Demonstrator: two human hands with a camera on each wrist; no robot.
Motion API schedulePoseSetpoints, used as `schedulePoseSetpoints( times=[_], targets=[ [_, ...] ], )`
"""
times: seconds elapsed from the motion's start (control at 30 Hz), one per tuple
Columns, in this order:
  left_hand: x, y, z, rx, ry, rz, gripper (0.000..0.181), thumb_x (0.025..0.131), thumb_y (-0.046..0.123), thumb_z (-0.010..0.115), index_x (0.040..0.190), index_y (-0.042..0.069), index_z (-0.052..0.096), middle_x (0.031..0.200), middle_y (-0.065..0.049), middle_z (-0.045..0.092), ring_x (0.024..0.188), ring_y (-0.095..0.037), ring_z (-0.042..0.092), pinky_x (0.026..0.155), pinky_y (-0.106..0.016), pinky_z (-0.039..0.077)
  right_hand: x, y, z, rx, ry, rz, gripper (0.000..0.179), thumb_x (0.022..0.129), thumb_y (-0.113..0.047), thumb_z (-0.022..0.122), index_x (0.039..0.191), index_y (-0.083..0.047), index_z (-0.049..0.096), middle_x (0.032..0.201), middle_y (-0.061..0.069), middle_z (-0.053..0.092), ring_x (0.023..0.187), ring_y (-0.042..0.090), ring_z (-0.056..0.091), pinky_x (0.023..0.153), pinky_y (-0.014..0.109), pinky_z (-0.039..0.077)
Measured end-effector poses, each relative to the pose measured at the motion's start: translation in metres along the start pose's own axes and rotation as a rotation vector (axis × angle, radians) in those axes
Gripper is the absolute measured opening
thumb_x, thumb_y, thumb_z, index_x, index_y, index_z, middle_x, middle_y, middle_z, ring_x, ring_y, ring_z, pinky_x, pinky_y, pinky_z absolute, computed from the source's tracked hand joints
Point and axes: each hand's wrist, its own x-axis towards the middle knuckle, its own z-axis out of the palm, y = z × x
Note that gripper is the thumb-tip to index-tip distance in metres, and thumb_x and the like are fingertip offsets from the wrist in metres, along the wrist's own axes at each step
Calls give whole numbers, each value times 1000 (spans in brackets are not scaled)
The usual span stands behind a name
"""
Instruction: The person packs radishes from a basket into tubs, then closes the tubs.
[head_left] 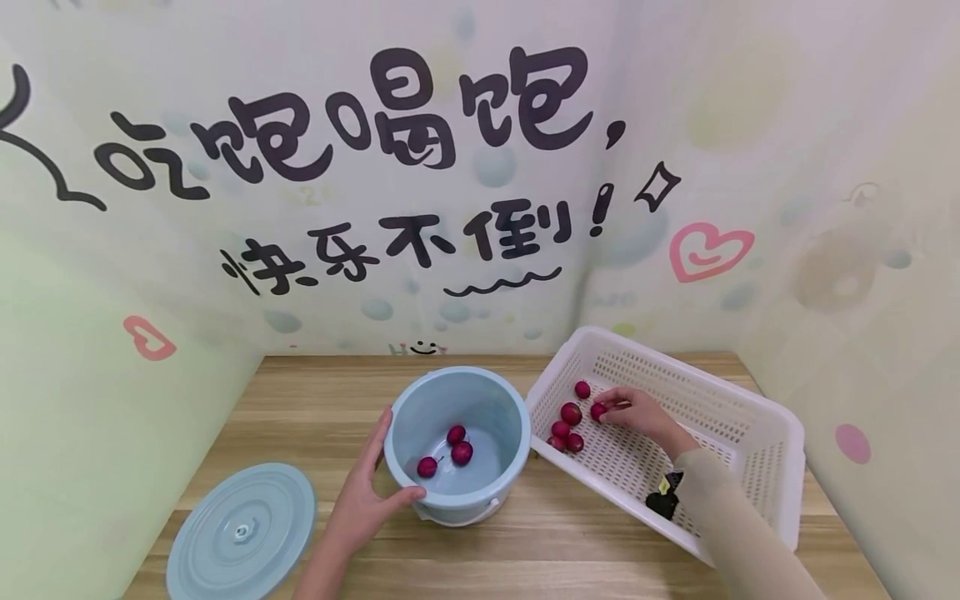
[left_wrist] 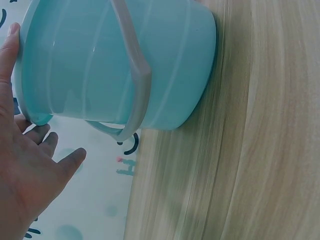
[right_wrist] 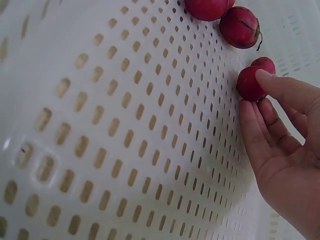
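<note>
My right hand reaches into the white basket and pinches a round red radish between thumb and fingers. Close by in the basket lie several more radishes, one showing a thin root in the right wrist view. Left of the basket stands a light blue bucket with three radishes on its bottom. Spread against the bucket's left side is my left hand, thumb at the near rim and fingers along the outer side. The bucket's handle hangs down outside.
A round blue lid lies on the wooden table, left of my left forearm. A small black object with a yellow patch shows beside my right sleeve, over the basket. Printed wall sheets enclose the table's back and sides.
</note>
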Motion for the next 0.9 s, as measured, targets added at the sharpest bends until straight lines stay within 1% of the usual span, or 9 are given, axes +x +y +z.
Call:
schedulePoseSetpoints(
  times=[0.17,0.37,0.53,0.6,0.7,0.77,0.8,0.83,0.9],
  targets=[
    [0,0,0,-8,-3,-1,112,76,23,87,160,35,14,168,-6,20,152,-32,29,113,-14,26,1,3,-1,7,11,-17,34,87,-7,73,116,9,64,104,18,70,87,8,59,73,19,52],
    [1,-1,1,-2,-4,-3,111,77,24,87,159,38,14,168,-6,20,152,-32,29,114,-18,28,1,5,-1,6,5,-6,31,89,-9,72,115,6,65,106,17,72,89,7,61,75,20,54],
    [1,-1,1,-15,-7,-2,111,77,24,87,159,37,14,168,-6,20,152,-31,28,112,-12,25,-1,3,-1,25,-17,1,32,91,-10,71,117,7,64,110,20,72,89,7,62,74,21,54],
    [1,-1,1,-13,-7,-3,111,77,24,87,159,37,14,168,-6,20,152,-31,28,114,-17,27,-2,3,-2,27,-25,-4,32,91,-10,70,118,7,64,110,21,72,88,7,62,74,21,54],
    [1,-2,1,-7,-7,-3,111,77,24,87,159,37,13,168,-7,19,152,-34,28,118,-35,33,-3,2,-2,40,-36,-7,32,92,-9,69,118,8,63,111,22,72,88,6,63,75,21,54],
    [0,-2,1,-6,-6,-1,112,77,24,87,159,37,13,168,-7,19,152,-35,28,118,-45,32,-4,1,-2,41,-46,-11,32,93,-10,68,119,8,63,112,22,72,90,5,64,77,21,55],
    [0,-2,1,-6,-6,1,112,77,24,87,160,37,13,168,-7,19,152,-35,28,118,-47,31,-5,0,-2,48,-52,-8,33,93,-10,68,120,7,63,114,22,72,91,5,65,78,22,55],
    [0,-2,1,-5,-5,0,112,76,24,87,160,36,13,168,-7,19,152,-35,28,118,-46,32,-5,-1,-3,55,-54,0,33,93,-11,69,120,6,63,114,21,72,92,5,65,79,22,55],
    [0,-2,1,-4,-2,2,112,76,23,87,160,36,13,168,-7,19,151,-33,28,118,-36,32,-6,-3,-4,53,-65,-1,34,93,-13,68,122,5,62,117,21,71,95,6,65,81,23,55]
  ],
)
